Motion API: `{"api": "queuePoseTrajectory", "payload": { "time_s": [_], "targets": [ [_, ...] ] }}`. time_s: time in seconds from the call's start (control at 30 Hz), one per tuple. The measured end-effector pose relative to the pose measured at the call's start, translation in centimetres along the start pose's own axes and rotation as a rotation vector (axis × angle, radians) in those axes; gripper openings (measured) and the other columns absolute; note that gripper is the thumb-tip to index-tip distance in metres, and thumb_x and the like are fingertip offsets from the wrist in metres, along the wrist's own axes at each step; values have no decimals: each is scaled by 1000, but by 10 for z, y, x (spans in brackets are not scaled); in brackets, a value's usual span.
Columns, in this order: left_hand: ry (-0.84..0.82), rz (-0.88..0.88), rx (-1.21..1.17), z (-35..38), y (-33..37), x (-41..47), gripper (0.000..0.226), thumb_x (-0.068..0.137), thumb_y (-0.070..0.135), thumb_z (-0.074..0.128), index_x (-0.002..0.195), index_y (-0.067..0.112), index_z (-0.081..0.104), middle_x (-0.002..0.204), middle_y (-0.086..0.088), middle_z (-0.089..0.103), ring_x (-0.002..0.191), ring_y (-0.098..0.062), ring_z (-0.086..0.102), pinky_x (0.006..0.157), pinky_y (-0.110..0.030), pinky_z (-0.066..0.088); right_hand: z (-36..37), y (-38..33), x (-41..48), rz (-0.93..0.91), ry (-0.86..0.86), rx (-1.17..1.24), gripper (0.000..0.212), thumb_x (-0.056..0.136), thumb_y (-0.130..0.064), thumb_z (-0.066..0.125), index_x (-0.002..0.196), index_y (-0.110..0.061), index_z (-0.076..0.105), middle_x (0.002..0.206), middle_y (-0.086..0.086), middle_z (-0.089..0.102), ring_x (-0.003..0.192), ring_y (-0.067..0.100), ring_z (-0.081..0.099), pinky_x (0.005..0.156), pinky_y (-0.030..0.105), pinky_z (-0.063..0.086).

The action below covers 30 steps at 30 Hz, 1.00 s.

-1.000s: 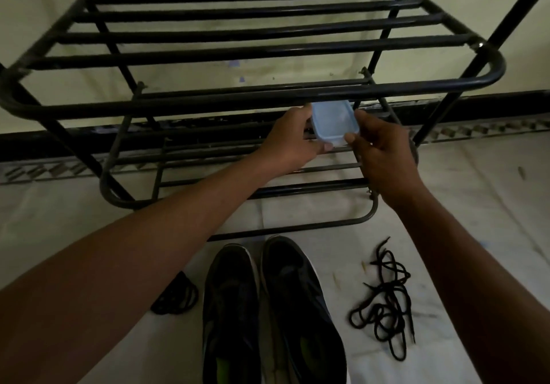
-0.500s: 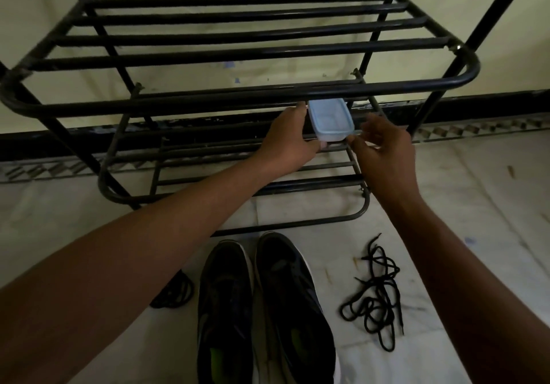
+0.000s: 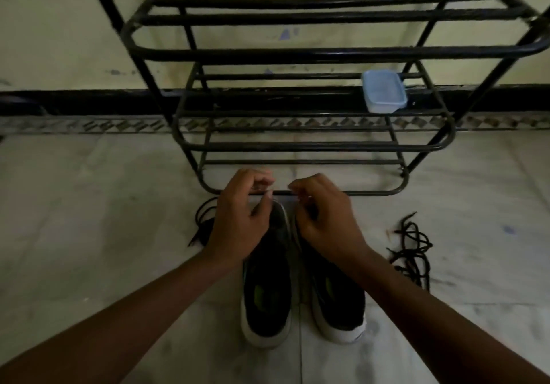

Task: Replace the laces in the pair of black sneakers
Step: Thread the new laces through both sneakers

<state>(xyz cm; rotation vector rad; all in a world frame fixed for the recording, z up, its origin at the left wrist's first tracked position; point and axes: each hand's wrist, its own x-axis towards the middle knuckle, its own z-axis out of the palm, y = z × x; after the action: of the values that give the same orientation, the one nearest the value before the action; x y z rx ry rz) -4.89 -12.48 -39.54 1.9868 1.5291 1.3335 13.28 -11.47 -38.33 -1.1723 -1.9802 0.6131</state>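
Observation:
Two black sneakers with white soles stand side by side on the floor, toes toward the rack: the left sneaker and the right sneaker. Neither shows laces. My left hand hovers over the left toe and my right hand over the right toe. The fingers of both are loosely curled, and I see nothing in them. A coiled black lace bundle lies left of the shoes, partly hidden by my left hand. Loose black laces lie tangled on the right.
A black metal shoe rack stands against the wall just beyond the toes. A small pale blue lidded container sits on its middle shelf at the right. The pale tiled floor stretches to both sides.
Both hands have let go of the blue container, which now rests on the rack shelf. They have come down and back to hover over the sneaker toes. The view has shifted.

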Motion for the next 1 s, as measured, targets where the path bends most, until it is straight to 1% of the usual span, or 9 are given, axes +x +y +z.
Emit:
{"api": "queuePoseTrajectory", "payload": {
  "time_s": [0.17, 0.3, 0.4, 0.47, 0.57, 0.6, 0.73, 0.87, 1.0],
  "targets": [
    [-151, -303, 225, -38, -61, -35, 27, 85, -9, 65, 109, 4, 69, 109, -9, 64, 102, -23, 64, 87, -29, 54, 57, -2, 18, 33, -428, -107, 36, 93, -13, 65, 128, -11, 63, 123, 6, 58, 109, 19, 58, 90, 13, 39],
    [-133, -536, 345, -57, -106, -50, 24, 89, -1, 67, 113, 4, 67, 112, -14, 58, 101, -31, 62, 87, -38, 53, 99, 6, 43, 64, -635, -253, 49, 91, -15, 63, 140, -13, 54, 137, 12, 52, 123, 30, 54, 104, 40, 47],
    [-222, -721, 400, -62, -133, -60, 31, 85, 4, 71, 116, 6, 67, 117, -19, 56, 107, -36, 59, 92, -42, 52, 126, 11, 60, 73, -767, -352, 48, 92, -24, 66, 137, -14, 54, 134, 14, 52, 122, 32, 53, 93, 34, 47],
    [-276, -741, 426, -63, -144, -68, 29, 83, 5, 71, 112, 7, 69, 114, -20, 57, 107, -36, 56, 90, -37, 48, 142, 11, 67, 38, -855, -380, 43, 90, -29, 69, 127, -12, 57, 124, 14, 54, 114, 32, 56, 82, 32, 44],
    [-253, -733, 481, -65, -154, -74, 4, 90, 6, 64, 92, 10, 63, 96, -15, 57, 96, -32, 53, 69, -25, 29, 168, 11, 73, -12, -941, -412, 45, 86, -31, 73, 122, -10, 56, 121, 15, 52, 109, 31, 56, 80, 34, 47],
    [-229, -732, 474, -66, -155, -75, 10, 92, 6, 63, 86, 12, 58, 90, -12, 52, 89, -31, 52, 66, -26, 26, 176, 9, 74, -17, -955, -421, 45, 86, -30, 73, 122, -9, 56, 122, 15, 50, 108, 31, 55, 79, 32, 46],
    [-173, -716, 402, -73, -159, -77, 14, 82, -6, 67, 90, 5, 66, 89, -8, 50, 76, -21, 48, 64, -21, 31, 196, 5, 72, -32, -949, -367, 35, 90, -19, 70, 121, -7, 59, 123, 15, 49, 104, 29, 57, 78, 29, 47],
    [-176, -780, 389, -80, -166, -71, 28, 83, -15, 63, 105, 0, 72, 106, -20, 64, 95, -31, 63, 81, -27, 46, 194, 0, 69, -83, -1003, -291, 29, 90, -7, 63, 119, -5, 66, 116, 16, 59, 105, 31, 61, 79, 30, 49],
    [-139, -770, 403, -87, -170, -63, 28, 87, -12, 58, 103, 4, 74, 105, -15, 70, 97, -28, 66, 81, -33, 53, 181, -4, 67, -88, -1086, -177, 58, 89, 5, 53, 143, -17, 54, 137, 12, 57, 123, 28, 55, 101, 41, 49]
  ]
}}
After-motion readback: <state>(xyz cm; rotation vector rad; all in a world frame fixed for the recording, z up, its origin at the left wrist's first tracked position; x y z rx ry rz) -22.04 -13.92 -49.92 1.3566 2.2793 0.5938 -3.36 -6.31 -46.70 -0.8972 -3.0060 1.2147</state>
